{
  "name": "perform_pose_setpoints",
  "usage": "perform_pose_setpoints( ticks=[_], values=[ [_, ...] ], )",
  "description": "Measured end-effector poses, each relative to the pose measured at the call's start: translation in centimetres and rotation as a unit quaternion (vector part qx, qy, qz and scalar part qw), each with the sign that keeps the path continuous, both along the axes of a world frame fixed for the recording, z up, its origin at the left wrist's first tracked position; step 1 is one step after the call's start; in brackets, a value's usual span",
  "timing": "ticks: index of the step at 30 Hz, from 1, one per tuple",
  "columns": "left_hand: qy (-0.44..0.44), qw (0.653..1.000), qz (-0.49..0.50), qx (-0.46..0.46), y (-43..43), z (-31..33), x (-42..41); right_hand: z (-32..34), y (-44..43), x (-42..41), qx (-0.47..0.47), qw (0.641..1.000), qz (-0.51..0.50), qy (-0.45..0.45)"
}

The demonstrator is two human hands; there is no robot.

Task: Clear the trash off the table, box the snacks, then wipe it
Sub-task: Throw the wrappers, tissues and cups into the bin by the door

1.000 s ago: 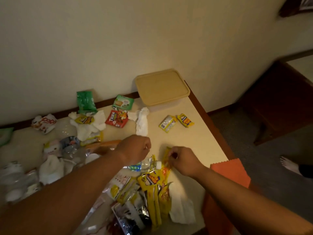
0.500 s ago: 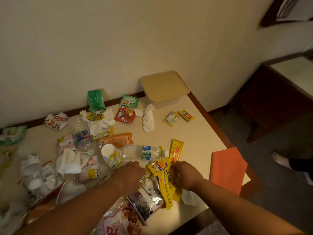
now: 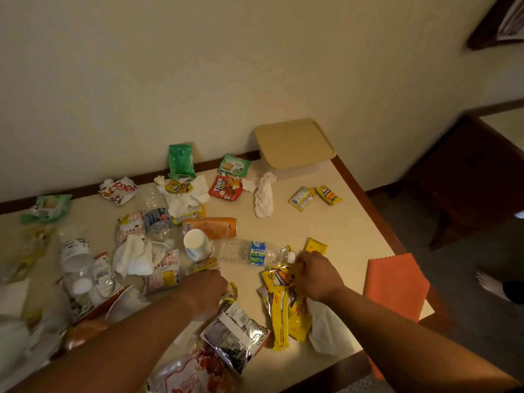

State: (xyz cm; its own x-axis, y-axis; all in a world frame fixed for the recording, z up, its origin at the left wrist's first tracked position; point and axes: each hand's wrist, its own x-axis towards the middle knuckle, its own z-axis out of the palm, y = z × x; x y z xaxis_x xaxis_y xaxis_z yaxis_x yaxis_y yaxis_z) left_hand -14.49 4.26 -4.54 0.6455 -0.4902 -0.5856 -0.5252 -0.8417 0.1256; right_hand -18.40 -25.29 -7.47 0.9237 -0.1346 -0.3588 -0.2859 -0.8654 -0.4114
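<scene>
The right hand (image 3: 317,275) pinches the crinkly yellow foil corn-chip wrappers (image 3: 283,302) near the cream tabletop's (image 3: 326,228) front edge: light, limp, slippery, best gathered by the top. The left hand (image 3: 208,290) seems closed on another wrapper.

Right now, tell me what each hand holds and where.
Right hand pinches the top ends of the yellow wrappers. Left hand rests on wrappers; its grip cannot be told.

Left hand (image 3: 208,290) now lower, off the yellow wrappers (image 3: 279,302).
</scene>
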Motion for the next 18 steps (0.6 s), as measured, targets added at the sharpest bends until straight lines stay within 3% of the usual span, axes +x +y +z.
perform_pose_setpoints(
  ticks=[3,6,9,12,14,16,18],
  values=[
    [0.002,1.000,-0.010,0.014,0.0,0.0,0.2,-0.5,0.6,0.6,-0.038,0.997,0.050,0.047],
    [0.008,1.000,0.005,0.000,0.1,-0.2,0.5,-1.2,0.6,0.9,-0.031,0.997,0.063,0.032],
    [0.002,0.994,0.093,-0.055,0.3,0.1,0.4,-1.3,0.2,1.6,-0.025,0.997,0.069,0.012],
    [-0.121,0.969,0.196,-0.084,1.4,0.6,0.1,-0.8,-0.6,2.7,0.003,0.998,0.057,0.013],
    [-0.195,0.935,0.271,-0.122,2.9,0.4,0.4,-0.3,-1.2,3.5,0.021,0.999,0.039,0.001],
    [-0.209,0.908,0.320,-0.170,4.5,0.0,0.7,0.3,-1.3,4.4,0.028,0.999,0.023,-0.021],
    [-0.222,0.905,0.328,-0.159,5.3,-0.3,0.7,0.8,-1.0,5.2,0.037,0.997,0.011,-0.060]
  ],
)
